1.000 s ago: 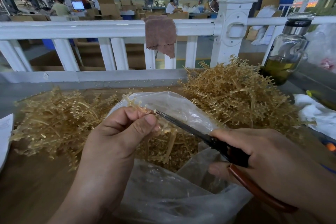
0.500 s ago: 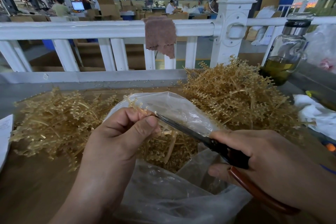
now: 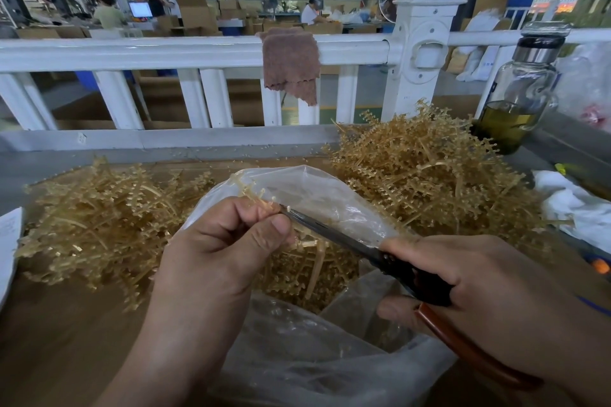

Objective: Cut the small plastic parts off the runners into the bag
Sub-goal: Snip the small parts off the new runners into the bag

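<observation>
Snipping at a runner (image 3: 253,190) over the bag (image 3: 317,187), centre frame.
I am pinching the runner in my left hand (image 3: 218,251); my right hand (image 3: 496,301), lower right, is gripping the scissors (image 3: 347,241), their tips touching the runner above the open bag.

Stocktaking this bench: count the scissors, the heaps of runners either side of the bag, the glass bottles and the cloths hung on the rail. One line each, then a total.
Scissors: 1
Heaps of runners: 2
Glass bottle: 1
Brown cloth: 1
Total: 5
</observation>
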